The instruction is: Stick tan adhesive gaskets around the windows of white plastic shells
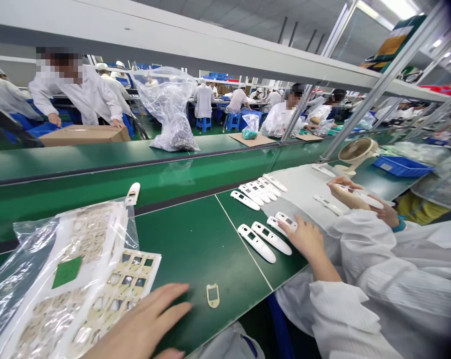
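No text, label, brand, number or sign can be read here.

A small beige frame (213,303), open in the middle and rounded at its near end, is laid flat. Left of the beige frame, a white sheet (155,264) is covered with rows of similar frames. Beyond and right of the beige frame, slender windowed white casings (259,246) are laid slantwise in two clusters.

White casings (271,238), front group, centre right: four. Loose beige frame (213,295), lower centre: one. Cream fan (357,150), right: one.
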Tool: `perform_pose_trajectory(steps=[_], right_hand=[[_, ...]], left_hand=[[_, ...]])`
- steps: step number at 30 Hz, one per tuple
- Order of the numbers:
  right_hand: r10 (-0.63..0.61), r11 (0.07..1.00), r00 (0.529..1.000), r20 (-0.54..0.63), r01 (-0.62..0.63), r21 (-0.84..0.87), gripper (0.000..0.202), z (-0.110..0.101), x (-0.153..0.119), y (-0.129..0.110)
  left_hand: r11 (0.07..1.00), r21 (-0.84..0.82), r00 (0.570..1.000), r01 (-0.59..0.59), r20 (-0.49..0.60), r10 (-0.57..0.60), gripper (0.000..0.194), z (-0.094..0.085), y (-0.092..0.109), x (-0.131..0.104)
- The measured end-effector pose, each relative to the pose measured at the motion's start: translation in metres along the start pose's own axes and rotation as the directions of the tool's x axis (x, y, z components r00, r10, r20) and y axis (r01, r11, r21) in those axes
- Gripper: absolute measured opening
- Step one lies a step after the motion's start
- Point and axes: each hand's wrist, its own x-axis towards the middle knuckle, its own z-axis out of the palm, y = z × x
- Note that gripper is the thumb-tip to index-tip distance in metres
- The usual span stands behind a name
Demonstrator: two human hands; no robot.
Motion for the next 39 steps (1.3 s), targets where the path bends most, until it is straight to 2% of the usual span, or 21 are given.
perform_pose_trajectory(steps=[3,5,7,9,12,15,22,29,34,39], right_hand=[[-0.018,1.000,0.999,0.042,0.018,0.007,0.040,0.006,0.005,0.001],[-0.038,0.999,0.995,0.088,0.036,0.025,0.039,0.007,0.013,0.003],[-0.055,0.998,0.988,0.143,0.048,0.051,0.036,0.007,0.022,0.008],[-0.065,0.996,0.978,0.198,0.050,0.081,0.034,0.006,0.030,0.013],[-0.092,0.991,0.960,0.265,0.062,0.120,0.032,0.006,0.037,0.018],[-0.155,0.981,0.936,0.317,0.108,0.162,0.033,0.006,0.043,0.017],[-0.310,0.927,0.881,0.356,0.197,0.319,0.033,0.014,0.044,0.005],[-0.315,0.908,0.902,0.295,0.196,0.370,0.038,0.015,0.015,-0.010],[-0.307,0.931,0.893,0.330,0.209,0.300,0.038,-0.001,0.005,-0.016],[-0.367,0.921,0.839,0.401,0.268,0.283,0.037,-0.012,-0.005,-0.028]], left_hand=[[0.996,-0.054,0.987,-0.072,0.140,0.079,0.047,-0.013,0.043,0.089],[0.991,-0.051,0.983,-0.121,0.129,0.127,0.047,-0.006,0.061,0.143],[0.991,-0.030,0.986,-0.134,0.098,0.136,0.043,0.014,0.068,0.187],[0.994,0.000,0.992,-0.111,0.055,0.110,0.038,0.036,0.070,0.219],[0.997,0.036,0.997,-0.071,-0.003,0.071,0.037,0.061,0.069,0.246],[0.998,0.050,0.998,-0.047,-0.044,0.050,0.039,0.069,0.069,0.256],[0.997,0.073,0.998,0.009,-0.065,-0.004,0.044,0.067,0.068,0.263],[0.990,0.134,0.998,-0.035,-0.048,0.042,0.039,0.071,0.061,0.263],[0.982,0.170,0.996,-0.085,-0.014,0.089,0.036,0.062,0.051,0.256],[0.973,0.201,0.994,-0.111,0.040,0.105,0.034,0.044,0.030,0.235]])
